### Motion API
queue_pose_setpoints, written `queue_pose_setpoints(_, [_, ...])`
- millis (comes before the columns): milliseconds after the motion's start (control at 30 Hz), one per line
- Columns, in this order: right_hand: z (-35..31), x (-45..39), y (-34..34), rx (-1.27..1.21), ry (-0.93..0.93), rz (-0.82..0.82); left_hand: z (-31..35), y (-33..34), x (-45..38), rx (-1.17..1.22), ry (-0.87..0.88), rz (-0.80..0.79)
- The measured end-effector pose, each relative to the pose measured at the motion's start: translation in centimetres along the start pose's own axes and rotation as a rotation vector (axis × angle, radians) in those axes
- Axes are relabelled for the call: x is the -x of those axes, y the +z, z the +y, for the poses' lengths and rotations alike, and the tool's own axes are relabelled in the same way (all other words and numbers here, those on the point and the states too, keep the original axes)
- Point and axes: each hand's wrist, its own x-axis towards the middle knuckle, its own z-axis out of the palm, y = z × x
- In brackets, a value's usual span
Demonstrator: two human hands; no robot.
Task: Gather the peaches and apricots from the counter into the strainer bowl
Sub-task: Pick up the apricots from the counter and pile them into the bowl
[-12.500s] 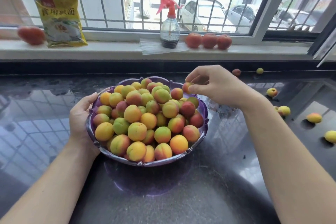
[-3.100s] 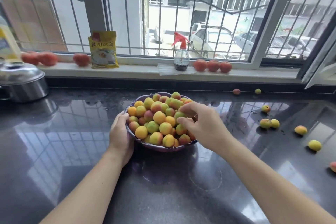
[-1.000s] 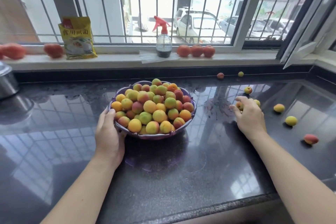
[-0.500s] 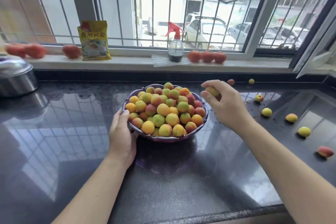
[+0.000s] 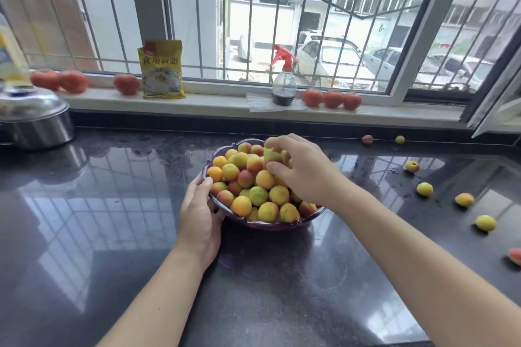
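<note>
We steady the purple strainer bowl (image 5: 270, 224), heaped with peaches and apricots at the centre of the dark surface (image 5: 112, 234), by cupping our left hand (image 5: 200, 217) against its rim at nine o'clock, apparently so it cannot slide. Our right hand (image 5: 303, 170) reaches in from four o'clock, wrist raised, fingers curled down around one fruit (image 5: 272, 155) atop the pile, seemingly setting it in place. Several loose fruits (image 5: 425, 189) lie scattered at three o'clock, well apart from the bowl, not yet gathered.
</note>
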Motion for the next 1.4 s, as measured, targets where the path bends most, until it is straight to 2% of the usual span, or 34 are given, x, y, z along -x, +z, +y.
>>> queue_pose_setpoints(367, [0.2,-0.6,0.5,-0.081,0.059,0.014,0.4,0.1,0.3,-0.003,-0.013,-0.005])
queue_pose_setpoints(433, [0.8,-0.4,0.0,-0.159,0.086,0.096,0.5,0.1,0.4,0.000,-0.012,-0.017])
queue_pose_setpoints(500, [1.8,-0.1,-0.8,-0.236,0.139,0.247,0.5,0.0,0.4,0.001,-0.005,-0.025])
queue_pose_setpoints(567, [3.9,0.5,-1.6,-0.245,0.209,0.376,0.5,0.0,0.4,-0.014,0.003,-0.029])
queue_pose_setpoints(633, [7.0,1.3,-2.0,-0.207,0.311,0.423,0.1,0.2,0.3,-0.042,0.020,-0.012])
queue_pose_setpoints(767, [14.0,3.8,-1.1,-0.069,0.537,0.311,-0.3,0.9,-0.5,-0.092,0.044,0.038])
queue_pose_setpoints(900, [19.0,4.2,-0.9,0.019,0.600,0.236,0.2,1.9,-2.7,-0.077,-0.003,0.060])
queue_pose_setpoints(1133, [26.2,-2.7,-1.0,0.156,0.653,0.124,-0.9,5.1,-6.7,-0.132,-0.012,-0.021])
queue_pose_setpoints(1233, [29.4,-5.5,-1.0,0.168,0.690,0.125,-1.8,5.5,-8.2,-0.105,0.022,-0.076])
queue_pose_setpoints(1400, [33.6,-9.4,-1.0,0.187,0.803,0.141,-3.0,4.2,-10.0,-0.106,0.015,-0.078])
